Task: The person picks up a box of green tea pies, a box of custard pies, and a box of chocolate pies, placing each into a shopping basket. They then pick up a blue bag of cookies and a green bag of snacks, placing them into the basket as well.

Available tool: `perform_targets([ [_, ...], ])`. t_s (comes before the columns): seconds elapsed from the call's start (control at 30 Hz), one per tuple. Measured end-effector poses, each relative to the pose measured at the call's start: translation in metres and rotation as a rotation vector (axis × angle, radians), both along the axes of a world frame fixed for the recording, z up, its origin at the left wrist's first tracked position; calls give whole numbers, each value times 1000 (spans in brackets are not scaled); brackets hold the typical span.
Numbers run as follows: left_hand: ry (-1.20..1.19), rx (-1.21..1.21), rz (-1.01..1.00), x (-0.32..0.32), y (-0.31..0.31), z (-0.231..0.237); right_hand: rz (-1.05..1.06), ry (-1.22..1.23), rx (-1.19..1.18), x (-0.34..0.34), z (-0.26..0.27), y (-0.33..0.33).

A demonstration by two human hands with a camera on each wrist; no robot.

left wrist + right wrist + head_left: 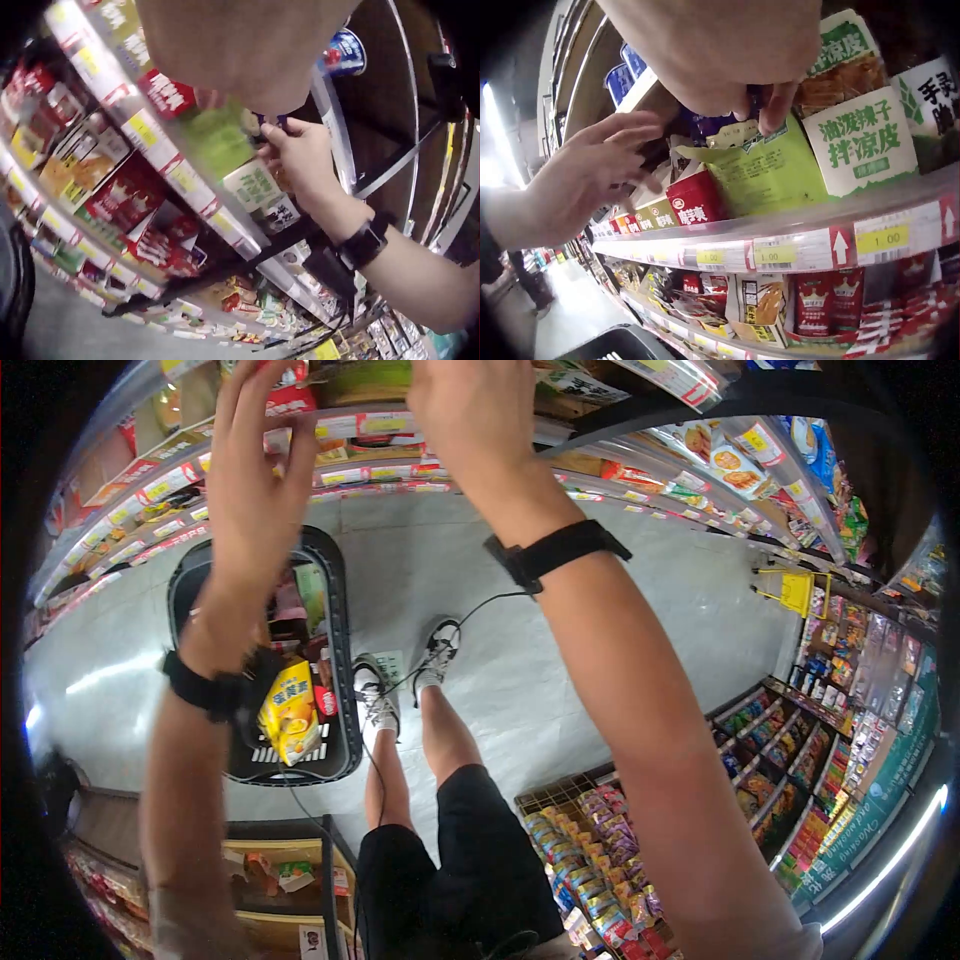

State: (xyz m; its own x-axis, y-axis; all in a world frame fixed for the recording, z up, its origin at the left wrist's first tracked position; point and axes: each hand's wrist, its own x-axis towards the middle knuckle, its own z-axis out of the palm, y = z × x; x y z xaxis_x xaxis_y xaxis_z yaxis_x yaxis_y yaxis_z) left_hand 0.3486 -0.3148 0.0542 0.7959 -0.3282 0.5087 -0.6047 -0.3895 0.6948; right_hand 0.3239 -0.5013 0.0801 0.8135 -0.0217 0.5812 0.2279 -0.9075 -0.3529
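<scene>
In the head view my left hand reaches up to a shop shelf, and my right hand is beside it at the frame's top edge. The right wrist view has my right hand pinching a dark blue packet behind a green packet. My left hand, fingers relaxed and apart, is near a red box and holds nothing that shows. Seen from the left wrist, the thumb and forefinger of my right hand meet on the dark packet's edge.
A black basket with a yellow packet and other goods stands on the floor beside the person's feet. White-green boxes stand right of the green packet. Price-tagged shelf edges run below. A snack rack is behind.
</scene>
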Motion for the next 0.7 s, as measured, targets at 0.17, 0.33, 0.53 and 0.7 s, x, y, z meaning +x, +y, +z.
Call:
perform_targets([
  [0.17, 56, 73, -81, -103, 44, -58, 6, 81, -108, 12, 0, -5],
  [0.33, 724, 420, -358, -262, 106, -121, -3, 162, -172, 22, 0, -8],
  [0.53, 1101, 741, -534, -352, 158, -141, 0, 231, -166, 20, 13, 0],
  [0.7, 1221, 934, -517, -340, 183, -174, -76, 275, -314, 10, 29, 13],
])
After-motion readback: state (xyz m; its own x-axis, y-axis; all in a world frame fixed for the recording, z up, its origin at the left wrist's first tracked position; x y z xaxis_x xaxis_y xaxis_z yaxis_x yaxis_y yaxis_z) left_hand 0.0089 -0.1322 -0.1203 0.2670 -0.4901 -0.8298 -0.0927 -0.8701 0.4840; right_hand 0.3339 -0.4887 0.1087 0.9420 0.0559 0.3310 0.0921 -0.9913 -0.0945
